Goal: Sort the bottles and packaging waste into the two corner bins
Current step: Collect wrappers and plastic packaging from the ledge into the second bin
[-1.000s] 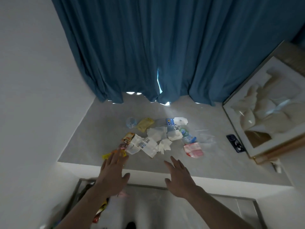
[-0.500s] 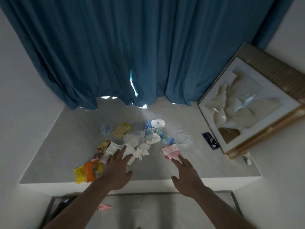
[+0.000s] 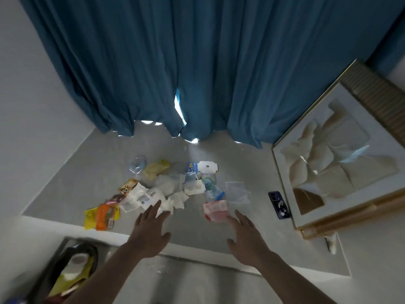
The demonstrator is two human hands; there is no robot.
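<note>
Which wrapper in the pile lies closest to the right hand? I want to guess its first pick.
The pink-and-white wrapper, just beyond the right hand. The yellow-and-orange packet and the other wrappers lie further left.

Both bare arms stretched out forward, palms facing down. Left hand (image 3: 151, 231) flat with fingers spread wide, holding nothing. Right hand (image 3: 246, 236) flat too, fingers straight and a little apart, holding nothing.

Litter pile (image 3: 175, 191): centre of ledge (image 3: 87, 172). Curtain (image 3: 197, 62): behind, 12 o'clock. Phone (image 3: 279, 204): on ledge, 3 o'clock of pile. Framed picture (image 3: 337, 163): right of phone. Snack wrapper (image 3: 102, 217): 8 o'clock, at ledge edge. Bin (image 3: 65, 266): below ledge, 7 o'clock.
</note>
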